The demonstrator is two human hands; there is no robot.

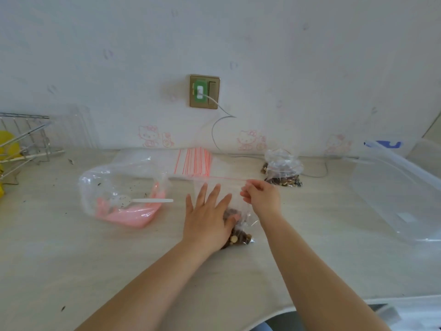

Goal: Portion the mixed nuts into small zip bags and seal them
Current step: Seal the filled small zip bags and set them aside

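A small clear zip bag [235, 199] with a red seal line lies flat at the table's centre, mixed nuts [241, 236] gathered in its near end. My left hand [208, 217] presses flat on the bag, fingers spread, partly covering the nuts. My right hand [261, 195] pinches the bag's red zip strip at its right end. Farther back lies a stack of empty red-striped zip bags [195, 162]. A filled bag of nuts [284, 172] stands at the back right. On the left, a pink tray inside a clear plastic bag [126, 211] holds a white plastic spoon [145, 200].
A large clear plastic container [393, 189] sits at the right. A wire rack [26, 139] with yellow items stands at the far left. A wall socket [204, 91] has a white cable trailing onto the table behind the bags. Dark crumbs dot the tabletop [71, 247].
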